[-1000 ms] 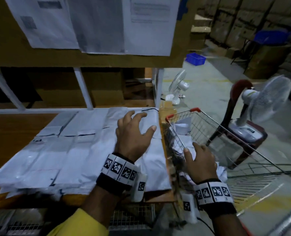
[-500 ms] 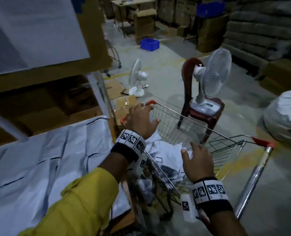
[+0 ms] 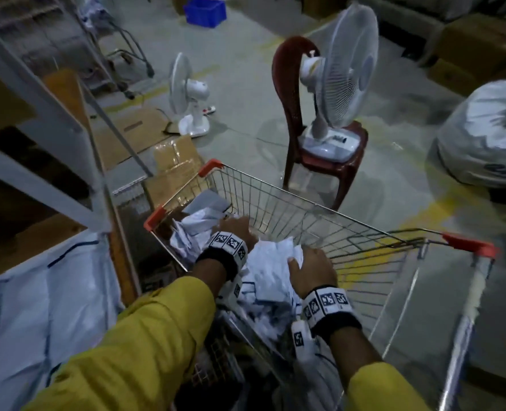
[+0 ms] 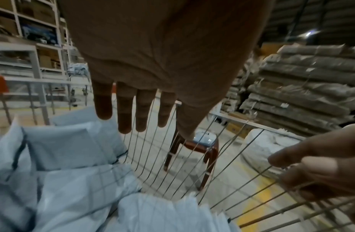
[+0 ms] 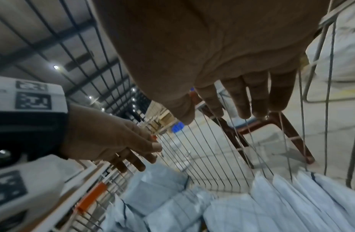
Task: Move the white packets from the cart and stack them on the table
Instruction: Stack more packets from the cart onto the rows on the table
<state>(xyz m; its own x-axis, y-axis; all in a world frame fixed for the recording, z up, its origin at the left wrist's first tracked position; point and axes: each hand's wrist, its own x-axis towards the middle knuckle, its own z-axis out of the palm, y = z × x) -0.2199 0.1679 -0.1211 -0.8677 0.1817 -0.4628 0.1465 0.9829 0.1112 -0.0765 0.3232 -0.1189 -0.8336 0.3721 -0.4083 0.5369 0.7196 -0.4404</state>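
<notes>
A wire shopping cart (image 3: 343, 223) with red corner caps stands beside the table and holds a heap of white packets (image 3: 263, 262) with dark seams. Both my hands are inside the basket, above the heap. My left hand (image 3: 235, 228) hovers over the far packets (image 4: 73, 144) with its fingers (image 4: 124, 113) straight and spread, holding nothing. My right hand (image 3: 308, 264) hangs over the near packets (image 5: 291, 196), fingers (image 5: 246, 100) extended and empty. On the table (image 3: 121, 262) at the left lie stacked white packets (image 3: 38, 307).
A red plastic chair (image 3: 320, 161) with a white fan (image 3: 343, 75) on it stands just beyond the cart. Another fan (image 3: 189, 99), cardboard boxes (image 3: 171, 170) and a blue crate (image 3: 205, 11) sit on the floor. A large white sack (image 3: 489, 137) lies at right.
My view has swung from the table to the cart. My left hand left the stacked packets, crossed the cart rim and dropped into the basket; my right hand went deeper over the heap.
</notes>
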